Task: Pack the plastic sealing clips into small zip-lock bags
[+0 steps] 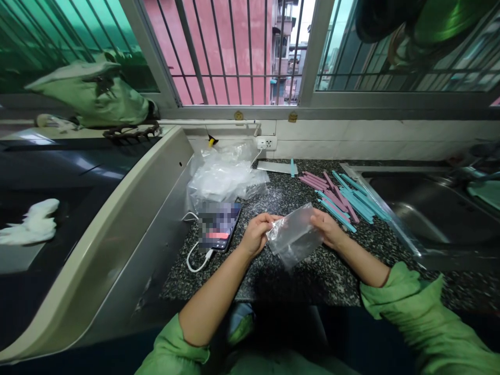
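Observation:
Between my two hands a clear plastic bag [296, 237] is held over the speckled counter. My left hand [257, 233] pinches its left edge, fingers closed. At the upper right corner my right hand [327, 227] grips it between thumb and fingers. The bag looks flat, and I see nothing inside it. Just beyond my right hand lies a loose pile of pink and blue strips [339, 195]. To the left of my left hand a phone [221, 229] rests on the counter, its screen lit and a white cable plugged in.
A heap of clear plastic bags [226, 174] lies at the back left, near a wall socket [267, 143]. A flat grey piece [277, 167] with a blue strip across it is by the wall. The metal sink [414, 208] bounds the right, the stove's side panel [128, 224] the left.

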The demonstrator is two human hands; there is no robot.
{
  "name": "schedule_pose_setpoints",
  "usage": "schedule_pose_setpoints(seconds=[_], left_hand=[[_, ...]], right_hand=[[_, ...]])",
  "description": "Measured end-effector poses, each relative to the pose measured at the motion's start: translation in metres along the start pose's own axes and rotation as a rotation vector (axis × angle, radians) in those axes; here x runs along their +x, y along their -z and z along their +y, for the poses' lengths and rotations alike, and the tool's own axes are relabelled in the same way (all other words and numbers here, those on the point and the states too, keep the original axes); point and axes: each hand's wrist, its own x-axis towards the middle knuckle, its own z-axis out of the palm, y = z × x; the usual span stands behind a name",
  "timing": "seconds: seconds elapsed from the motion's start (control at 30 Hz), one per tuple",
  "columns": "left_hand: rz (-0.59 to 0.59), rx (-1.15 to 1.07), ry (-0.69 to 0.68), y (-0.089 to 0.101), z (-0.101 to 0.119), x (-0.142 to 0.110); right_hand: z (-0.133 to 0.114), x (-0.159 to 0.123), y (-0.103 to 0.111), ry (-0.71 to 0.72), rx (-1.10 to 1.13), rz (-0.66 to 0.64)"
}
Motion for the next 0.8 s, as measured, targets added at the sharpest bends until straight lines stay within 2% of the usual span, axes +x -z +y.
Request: schedule_pose_setpoints(seconds=[0.17,0.27,0.4,0.6,0.7,0.8], left_hand=[[-0.005,0.023,0.008,0.002,-0.002,0.001],[-0.057,0.025,0.036,0.005,-0.003,0.001],[-0.161,0.032,0.106,0.008,-0.004,0.0],[-0.18,0.417,0.141,0.0,-0.005,0.0],[-0.1,0.484,0.099,-0.002,-0.007,0.002],[0.075,0.439,-0.026,0.001,-0.009,0.005]], right_hand=[[0.003,0.0,0.001,-0.019,-0.003,0.111],[0.003,0.0,0.004,-0.014,-0.043,0.119],[0.001,-0.001,0.005,-0.059,-0.091,0.011],[-0.004,0.0,-0.01,-0.133,-0.12,-0.168],[-0.003,0.002,-0.018,-0.138,-0.084,-0.206],[0.002,0.004,-0.02,-0.09,0.043,-0.18]])
